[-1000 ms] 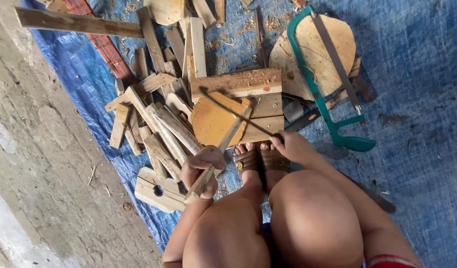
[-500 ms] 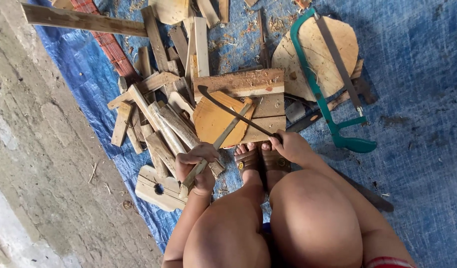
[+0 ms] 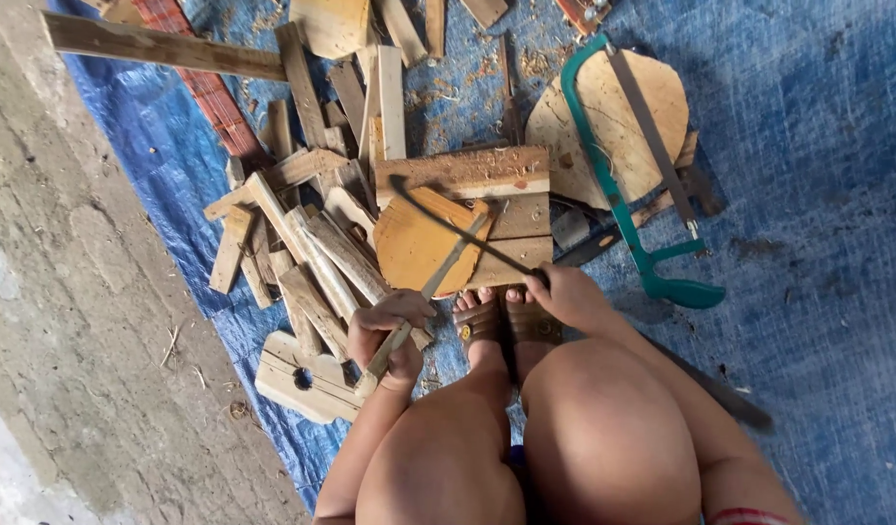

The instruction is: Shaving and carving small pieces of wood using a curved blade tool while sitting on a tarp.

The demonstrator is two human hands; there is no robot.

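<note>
At the far left a bare concrete floor (image 3: 69,321) is running alongside a blue tarp (image 3: 808,194) that is lying spread under everything else. No box, bucket or other container is showing; the tarp alone is carrying the things. On its left part a heap of wood offcuts (image 3: 302,243) is lying criss-crossed, with a long plank (image 3: 156,44) stretching across the top and a pale block with a round hole (image 3: 297,374) sitting at the near edge, partly on the tarp.

The left hand (image 3: 389,331) is gripping a thin wooden stick (image 3: 428,287), its fingers curled fully shut around the lower end while the stick is slanting up and to the right onto a rounded wooden piece (image 3: 414,243). That rounded piece is lying on a squarish board (image 3: 487,209) dusted with sawdust, just in front of the person's sandalled feet (image 3: 506,326), which are pressing on the board's near edge.

The right hand (image 3: 569,297) is closing its fingers around one end of a thin dark curved blade (image 3: 457,228), which is arching up and left across the rounded piece and crossing the stick.

Further right a green-framed hacksaw (image 3: 613,185) is lying on a large round wooden disc (image 3: 613,122), its handle reaching down onto the tarp, well apart from both hands.
</note>
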